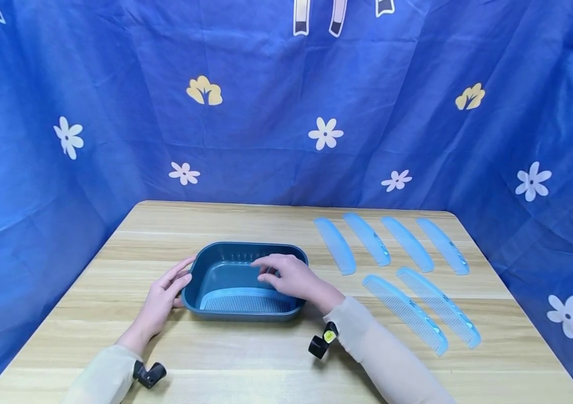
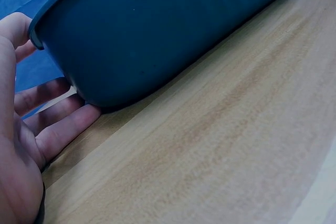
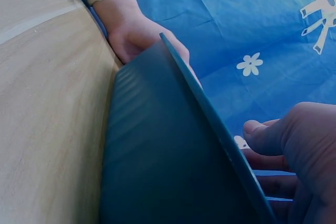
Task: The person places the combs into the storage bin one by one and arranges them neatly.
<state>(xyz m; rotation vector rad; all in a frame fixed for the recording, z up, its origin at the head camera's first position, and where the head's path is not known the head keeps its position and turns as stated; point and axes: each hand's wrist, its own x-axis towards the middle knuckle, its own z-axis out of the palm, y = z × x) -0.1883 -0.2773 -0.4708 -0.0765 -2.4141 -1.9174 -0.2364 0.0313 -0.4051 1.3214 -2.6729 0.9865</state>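
Teal basin [image 1: 241, 317] sits on a wooden table [image 1: 205, 359], a blue comb [image 1: 246, 303] inside at six o'clock. At nine o'clock the left hand [image 1: 162, 296] grips the basin; the right hand [image 1: 290, 275] hovers above three o'clock, fingers apart, loosely bent. Six more combs [image 1: 404, 314] spread beyond, two to four o'clock.

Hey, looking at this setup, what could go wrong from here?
The right hand hangs over the basin, so it might knock the rim on its way out.

The left hand touches the basin's left end; a push there could slide it toward the combs on the table's right side.

The two front combs lie side by side, so lifting one may nudge the other.
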